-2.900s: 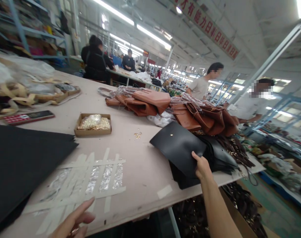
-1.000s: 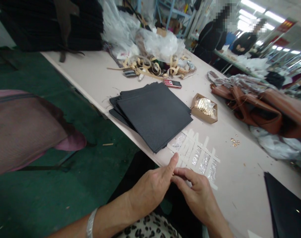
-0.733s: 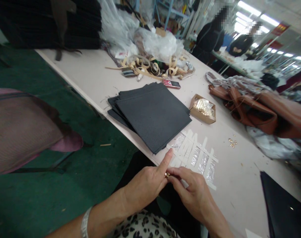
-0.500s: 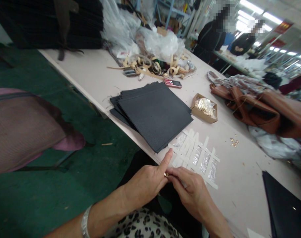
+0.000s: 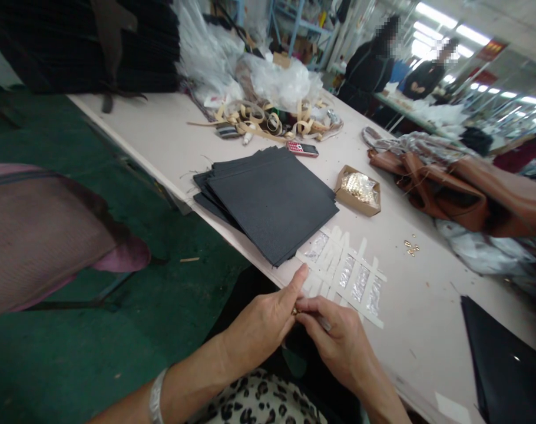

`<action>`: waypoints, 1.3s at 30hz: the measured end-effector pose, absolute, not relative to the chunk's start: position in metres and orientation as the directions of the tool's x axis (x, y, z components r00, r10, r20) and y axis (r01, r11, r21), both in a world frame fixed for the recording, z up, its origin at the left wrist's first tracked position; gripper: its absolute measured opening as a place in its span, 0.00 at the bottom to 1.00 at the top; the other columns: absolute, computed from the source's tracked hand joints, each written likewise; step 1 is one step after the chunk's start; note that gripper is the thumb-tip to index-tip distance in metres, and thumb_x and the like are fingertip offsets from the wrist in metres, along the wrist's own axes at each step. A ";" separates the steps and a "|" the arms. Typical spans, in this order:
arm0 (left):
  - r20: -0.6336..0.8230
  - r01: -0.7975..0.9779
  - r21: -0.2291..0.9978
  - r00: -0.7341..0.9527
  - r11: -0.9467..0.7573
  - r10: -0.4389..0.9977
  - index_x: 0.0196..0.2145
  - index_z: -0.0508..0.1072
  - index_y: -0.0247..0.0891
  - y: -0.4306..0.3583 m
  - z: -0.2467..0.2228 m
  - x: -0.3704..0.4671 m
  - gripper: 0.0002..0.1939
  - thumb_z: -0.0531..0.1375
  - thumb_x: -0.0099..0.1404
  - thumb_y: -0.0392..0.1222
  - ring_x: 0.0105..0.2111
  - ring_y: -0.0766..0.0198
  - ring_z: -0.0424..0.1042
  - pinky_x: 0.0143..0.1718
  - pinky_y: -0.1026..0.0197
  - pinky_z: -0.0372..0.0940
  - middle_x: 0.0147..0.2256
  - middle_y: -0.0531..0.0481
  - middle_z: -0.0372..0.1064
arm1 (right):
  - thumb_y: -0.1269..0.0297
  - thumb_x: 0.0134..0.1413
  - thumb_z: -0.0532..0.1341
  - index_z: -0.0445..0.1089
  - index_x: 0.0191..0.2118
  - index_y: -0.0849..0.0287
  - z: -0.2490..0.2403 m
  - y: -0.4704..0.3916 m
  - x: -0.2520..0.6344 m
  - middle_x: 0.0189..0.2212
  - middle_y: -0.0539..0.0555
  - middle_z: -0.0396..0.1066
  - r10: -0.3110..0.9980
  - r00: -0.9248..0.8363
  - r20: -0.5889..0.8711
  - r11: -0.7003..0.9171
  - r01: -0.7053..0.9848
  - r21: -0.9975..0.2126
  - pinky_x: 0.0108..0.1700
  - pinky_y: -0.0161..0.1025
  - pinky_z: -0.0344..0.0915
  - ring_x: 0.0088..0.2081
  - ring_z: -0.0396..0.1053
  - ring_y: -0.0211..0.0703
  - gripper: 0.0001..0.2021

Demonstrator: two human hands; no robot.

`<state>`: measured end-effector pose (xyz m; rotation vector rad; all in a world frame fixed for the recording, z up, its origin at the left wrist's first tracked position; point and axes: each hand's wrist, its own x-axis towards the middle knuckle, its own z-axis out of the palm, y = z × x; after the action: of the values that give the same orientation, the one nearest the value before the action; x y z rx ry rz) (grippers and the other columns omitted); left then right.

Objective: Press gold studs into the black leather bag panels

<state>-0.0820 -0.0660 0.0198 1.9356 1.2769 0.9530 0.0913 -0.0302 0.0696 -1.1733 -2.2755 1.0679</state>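
Over my lap, at the table's front edge, my two hands meet around a small gold metal fitting [image 5: 295, 310]. My left hand [image 5: 268, 321] is closed at the fitting, its thumb sticking up; the curled fingers are mostly hidden. The right hand [image 5: 334, 330] pinches at the same small piece with thumb and forefinger. Just beyond them, strips of pale tape [image 5: 338, 271] hold clear plastic to the table. A stack of black leather-like panels [image 5: 272, 200] lies to the left of the tape. Farther right are several loose gold fittings [image 5: 412, 247].
An open cardboard box [image 5: 359, 191] holds many gold fittings. Behind the stack are a red phone [image 5: 302, 148], tangled beige strips [image 5: 268, 121] and plastic bags [image 5: 277, 79]. Brown leather bags [image 5: 453, 182] lie right, black panels [image 5: 506, 353] nearer. A cloth-covered seat [image 5: 51, 235] stands left.
My view has shifted slightly, so the table things sit a little farther left. The right fingers have moved slightly at the gold fitting; both hands stay together.
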 end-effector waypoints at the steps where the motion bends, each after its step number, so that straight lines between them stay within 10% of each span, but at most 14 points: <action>1: 0.247 0.514 0.780 0.271 -0.357 0.930 0.68 0.33 0.37 -0.066 0.020 -0.082 0.40 0.52 0.67 0.29 0.44 0.58 0.74 0.46 0.55 0.70 0.47 0.42 0.72 | 0.69 0.61 0.59 0.74 0.45 0.52 0.069 -0.031 0.091 0.40 0.50 0.78 0.812 -0.584 -0.024 0.363 0.536 -0.763 0.43 0.35 0.69 0.40 0.75 0.40 0.10; 8: 0.363 0.635 0.617 0.296 -0.466 0.884 0.66 0.42 0.33 -0.073 0.019 -0.080 0.30 0.51 0.71 0.36 0.36 0.58 0.76 0.37 0.57 0.73 0.39 0.44 0.74 | 0.71 0.62 0.56 0.75 0.47 0.51 0.072 -0.035 0.095 0.39 0.51 0.78 0.795 -0.605 -0.031 0.374 0.531 -0.761 0.43 0.36 0.70 0.38 0.75 0.40 0.14; 27: 0.257 0.586 0.692 0.344 -0.421 0.903 0.67 0.40 0.36 -0.082 0.019 -0.075 0.36 0.54 0.68 0.31 0.43 0.59 0.73 0.45 0.56 0.71 0.45 0.43 0.72 | 0.70 0.58 0.60 0.77 0.39 0.54 0.073 -0.043 0.100 0.34 0.48 0.79 0.813 -0.565 -0.142 0.226 0.531 -0.817 0.40 0.35 0.68 0.36 0.75 0.40 0.08; 39: 0.363 0.743 0.430 0.378 -0.513 0.852 0.67 0.39 0.31 -0.081 0.023 -0.074 0.32 0.50 0.71 0.34 0.29 0.60 0.74 0.30 0.58 0.72 0.32 0.49 0.73 | 0.74 0.57 0.59 0.77 0.37 0.54 0.077 -0.036 0.095 0.31 0.47 0.77 0.810 -0.569 -0.140 0.263 0.566 -0.781 0.39 0.32 0.65 0.33 0.73 0.38 0.11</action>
<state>-0.0736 -0.0808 0.0230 2.4393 1.4310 0.8214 0.0952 -0.0365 0.0774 -1.2679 -2.2493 1.2024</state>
